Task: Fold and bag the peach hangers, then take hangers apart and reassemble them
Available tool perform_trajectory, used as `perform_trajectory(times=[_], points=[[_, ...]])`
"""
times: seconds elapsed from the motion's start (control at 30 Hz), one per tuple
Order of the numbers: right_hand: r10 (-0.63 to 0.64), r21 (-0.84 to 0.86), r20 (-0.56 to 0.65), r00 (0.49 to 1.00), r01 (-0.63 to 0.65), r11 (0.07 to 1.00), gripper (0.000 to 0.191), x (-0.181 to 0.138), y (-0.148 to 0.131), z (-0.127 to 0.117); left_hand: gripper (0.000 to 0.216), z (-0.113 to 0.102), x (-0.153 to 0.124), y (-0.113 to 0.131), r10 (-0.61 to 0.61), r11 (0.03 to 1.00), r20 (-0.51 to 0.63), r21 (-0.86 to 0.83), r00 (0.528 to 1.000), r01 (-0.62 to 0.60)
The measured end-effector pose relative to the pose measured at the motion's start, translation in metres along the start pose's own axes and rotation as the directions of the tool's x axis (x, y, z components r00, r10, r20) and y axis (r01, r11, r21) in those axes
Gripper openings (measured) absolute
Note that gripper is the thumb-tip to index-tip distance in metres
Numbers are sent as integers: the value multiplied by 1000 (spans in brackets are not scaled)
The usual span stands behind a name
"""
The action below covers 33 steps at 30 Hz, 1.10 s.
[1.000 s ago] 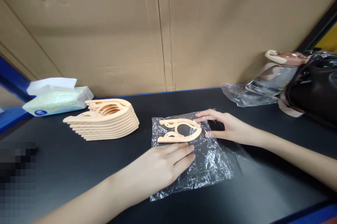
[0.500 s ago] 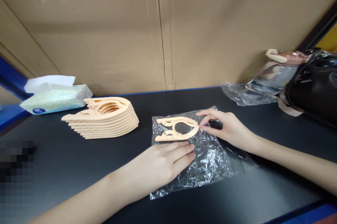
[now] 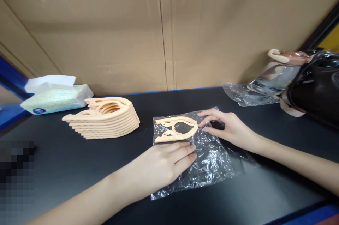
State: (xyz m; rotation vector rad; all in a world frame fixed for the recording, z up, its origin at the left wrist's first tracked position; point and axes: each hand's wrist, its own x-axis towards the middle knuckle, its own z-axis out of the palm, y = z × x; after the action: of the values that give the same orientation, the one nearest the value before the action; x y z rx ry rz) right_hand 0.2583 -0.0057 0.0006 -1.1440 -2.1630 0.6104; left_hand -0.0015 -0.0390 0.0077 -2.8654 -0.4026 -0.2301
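Near the middle of the dark surface [image 3: 148, 103], the cream hanger [image 3: 176, 137] lies in or on the clear plastic bag [image 3: 212, 163]; we cannot tell which. Since a second ago it has shifted slightly left, and our right hand [image 3: 229, 126] has drawn its fingers in, the middle fingertip now at the hanger's rounded end. That grip is apart, forefinger and thumb showing a gap. Our left hand [image 3: 169, 163] stays laid out flat on the bag, unclosed, just on the near side of the hanger. The hanger stack [image 3: 106, 127] rests at the left as before. For moving, we have a strip of surface between stack and bag, and a wider stretch beyond the bag, up to the blue rear edge [image 3: 196, 89] against the cardboard [image 3: 119, 34]. Loose plastic [image 3: 239, 95] and a bottle [image 3: 274, 78] bound it at right.
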Motion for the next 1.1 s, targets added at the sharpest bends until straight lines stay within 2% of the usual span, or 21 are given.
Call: perform_trajectory(times=[0.2, 0.3, 0.37, 0.47, 0.53, 0.57, 0.6, 0.63, 0.67, 0.7, 0.77, 0.87, 0.97, 1.1], points=[[14, -11, 9, 1000, -14, 1000, 32, 0, -3, -2, 39, -1, -2, 3, 57, 992, -8, 114, 998, -55], [23, -82, -16, 1000, -24, 996, 28, 1, 0, -8, 39, -15, 0, -3, 83, 983, -67, 172, 994, -70], [4, -167, -40, 999, -11, 986, 26, 2, 3, -13, 38, -34, 1, -14, -15, 989, -117, 146, 993, 32], [-33, -279, -74, 997, 11, 960, 22, 2, 6, -20, 35, -68, -7, -41, -299, 945, -198, 73, 933, 319], [-59, -331, -100, 993, 22, 943, 21, 1, 6, -22, 56, -87, -19, -64, -424, 894, -139, 99, 895, 438], [-74, -353, -109, 991, 30, 935, 21, 1, 5, -23, 68, -95, -27, -75, -485, 862, -74, 126, 871, 491], [-89, -372, -115, 989, 40, 928, 21, 1, 4, -23, 82, -100, -36, -86, -552, 822, -25, 155, 833, 549], [-103, -386, -118, 988, 50, 921, 20, 1, 3, -23, 100, -104, -45, -97, -643, 757, 29, 177, 766, 629], [-116, -398, -117, 986, 60, 915, 19, 1, 2, -23, 110, -106, -54, -106, -700, 710, 84, 192, 709, 677], [-129, -408, -115, 985, 71, 910, 19, 1, 1, -22, 115, -108, -63, -114, -723, 689, 135, 197, 677, 697], [-149, -418, -112, 983, 89, 904, 19, 1, 0, -22, 109, -109, -77, -127, -710, 703, 239, 185, 662, 687], [-161, -422, -104, 981, 104, 901, 19, 1, 0, -22, 86, -109, -90, -138, -678, 725, 335, 152, 655, 672], [-166, -424, -92, 982, 112, 899, 19, 1, 0, -22, 70, -108, -93, -140, -693, 697, 357, 115, 626, 707], [-170, -424, -75, 983, 123, 897, 19, 1, -1, -20, 64, -108, -88, -136, -725, 656, 339, 73, 600, 752]])
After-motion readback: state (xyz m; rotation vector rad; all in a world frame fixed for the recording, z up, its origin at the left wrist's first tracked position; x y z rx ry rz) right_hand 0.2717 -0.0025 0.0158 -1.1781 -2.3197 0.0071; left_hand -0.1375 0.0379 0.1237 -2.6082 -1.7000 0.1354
